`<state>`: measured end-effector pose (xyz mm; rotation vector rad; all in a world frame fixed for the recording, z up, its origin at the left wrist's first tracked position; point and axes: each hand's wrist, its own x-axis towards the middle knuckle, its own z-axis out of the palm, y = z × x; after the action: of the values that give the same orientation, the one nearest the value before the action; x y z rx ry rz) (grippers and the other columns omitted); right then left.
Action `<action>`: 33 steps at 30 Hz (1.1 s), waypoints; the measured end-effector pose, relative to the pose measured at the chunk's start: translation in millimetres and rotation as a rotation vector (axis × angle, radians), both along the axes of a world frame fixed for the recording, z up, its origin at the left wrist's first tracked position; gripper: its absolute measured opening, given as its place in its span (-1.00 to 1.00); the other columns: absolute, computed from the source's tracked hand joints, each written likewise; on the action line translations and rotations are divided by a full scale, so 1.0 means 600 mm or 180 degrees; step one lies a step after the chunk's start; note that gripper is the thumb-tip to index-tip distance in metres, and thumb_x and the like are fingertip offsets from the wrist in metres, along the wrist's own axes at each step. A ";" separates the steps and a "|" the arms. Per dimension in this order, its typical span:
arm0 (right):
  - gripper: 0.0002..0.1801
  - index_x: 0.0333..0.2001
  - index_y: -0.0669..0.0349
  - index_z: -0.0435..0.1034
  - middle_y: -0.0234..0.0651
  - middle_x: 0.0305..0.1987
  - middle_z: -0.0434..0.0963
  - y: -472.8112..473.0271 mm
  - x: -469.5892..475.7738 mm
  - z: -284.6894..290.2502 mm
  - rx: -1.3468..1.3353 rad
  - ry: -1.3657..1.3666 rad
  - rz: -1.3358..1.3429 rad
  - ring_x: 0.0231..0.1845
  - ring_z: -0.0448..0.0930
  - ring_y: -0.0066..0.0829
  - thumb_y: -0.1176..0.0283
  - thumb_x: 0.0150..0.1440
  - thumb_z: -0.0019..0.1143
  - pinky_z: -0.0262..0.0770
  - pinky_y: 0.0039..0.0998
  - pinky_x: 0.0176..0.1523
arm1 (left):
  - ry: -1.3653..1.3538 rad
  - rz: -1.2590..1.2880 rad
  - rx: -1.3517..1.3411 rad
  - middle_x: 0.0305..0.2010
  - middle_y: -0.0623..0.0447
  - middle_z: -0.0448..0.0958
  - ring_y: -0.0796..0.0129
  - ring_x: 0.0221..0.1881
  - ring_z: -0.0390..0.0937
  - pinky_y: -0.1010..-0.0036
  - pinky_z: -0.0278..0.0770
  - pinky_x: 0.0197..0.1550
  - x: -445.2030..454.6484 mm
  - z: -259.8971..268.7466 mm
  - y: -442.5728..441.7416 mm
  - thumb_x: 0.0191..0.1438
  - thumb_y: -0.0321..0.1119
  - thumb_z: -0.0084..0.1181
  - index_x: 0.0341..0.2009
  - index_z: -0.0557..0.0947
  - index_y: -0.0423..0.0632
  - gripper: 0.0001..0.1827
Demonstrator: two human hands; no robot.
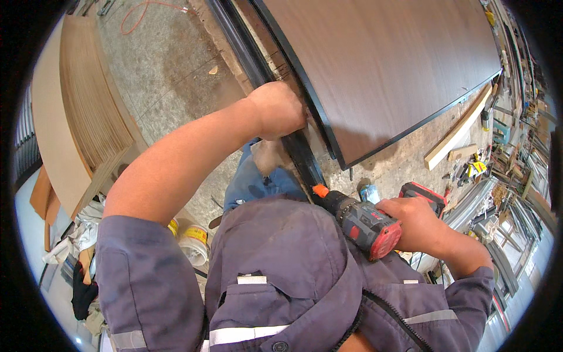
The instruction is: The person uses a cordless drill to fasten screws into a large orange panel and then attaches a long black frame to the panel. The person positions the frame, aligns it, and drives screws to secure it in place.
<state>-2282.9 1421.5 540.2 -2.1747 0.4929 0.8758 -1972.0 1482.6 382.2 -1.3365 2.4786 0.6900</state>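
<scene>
My left hand (pixel 281 110) is curled over a long black profile (pixel 301 152), with its fingers hidden beneath the fist. The profile runs diagonally from the top of the view down to my waist. In my right hand (pixel 411 224) is a red and black cordless drill (pixel 367 222), held by its handle. An orange piece (pixel 320 190) at the drill's front end meets the profile's near end; whether it touches cannot be made out. To the right of the profile lies a brown wood-grain panel (pixel 396 75) with black edging.
Stacked brown boards (pixel 94 88) stand at the left. White buckets (pixel 193 242) sit by my left side. A timber length (pixel 457 127) lies beyond the panel's near edge. Metal profiles (pixel 523 211) and scattered tools crowd the right. An orange cord (pixel 134 22) loops over the concrete floor (pixel 176 57).
</scene>
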 end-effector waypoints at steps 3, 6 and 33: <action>-0.58 -0.15 0.16 0.47 -0.13 -0.37 0.61 -0.015 0.040 0.019 -0.0438 0.0146 0.1135 -0.32 0.67 -0.04 0.29 -0.12 0.36 0.59 -0.13 -0.24 | 0.0354 -0.0015 -0.0455 -0.40 0.04 0.67 0.07 -0.26 0.68 0.21 0.64 -0.24 -0.003 -0.027 0.008 -0.07 -0.32 0.20 -0.46 0.74 0.09 -0.92; -0.55 -0.14 0.15 0.47 -0.15 -0.39 0.61 -0.020 0.029 0.012 -0.0076 0.0098 0.0603 -0.34 0.67 -0.04 0.29 -0.15 0.36 0.59 -0.11 -0.26 | 0.0332 -0.0008 -0.0533 -0.44 0.01 0.66 0.05 -0.31 0.68 0.19 0.64 -0.29 -0.002 -0.044 0.019 -0.03 -0.30 0.16 -0.47 0.72 0.09 -0.90; -0.49 -0.11 0.16 0.54 -0.10 -0.27 0.67 -0.032 -0.021 -0.026 0.1068 0.0410 -0.1230 -0.21 0.68 -0.01 0.31 -0.18 0.54 0.62 -0.24 -0.12 | 0.0014 -0.0119 -0.0415 -0.39 0.07 0.64 0.12 -0.24 0.66 0.23 0.62 -0.28 0.010 -0.043 0.018 0.06 -0.28 0.10 -0.37 0.66 0.10 -0.90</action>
<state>-2295.4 1402.0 524.6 -1.6546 0.7428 0.8176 -1965.8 1493.4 356.4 -1.3296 2.5844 0.5316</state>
